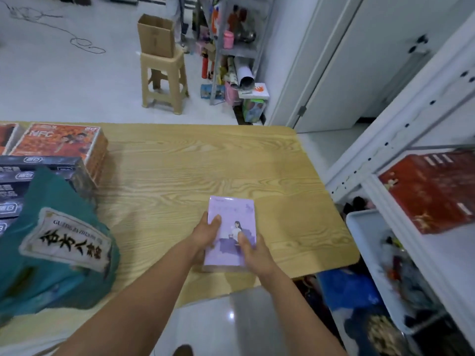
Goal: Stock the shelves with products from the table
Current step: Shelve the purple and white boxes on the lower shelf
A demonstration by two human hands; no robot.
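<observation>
The fingers (216, 221) of both hands are clamped on the pack (231, 214). The left hand (205, 236) grips its left edge with the thumb laid on top. The right hand (254, 253) grips its right edge towards the near corner, thumb likewise on the printed face. The pack is purple and flat, face up, its long side running away from the person. It sits low at the worktop (180, 170), close to the near edge; whether it touches the wood I cannot tell. Left of the pack, well apart, a teal bag (59, 253) slumps on the worktop. Beyond the bag lie black boxes (38, 173), and behind those an orange box (61, 140). Right of the pack, past the worktop's edge, stands a white shelf (411, 119) carrying a red box (431, 191), with a white bin (365, 235) lower down. Far beyond the pack, on the floor, a stool (164, 80) bears an open carton (155, 34)
</observation>
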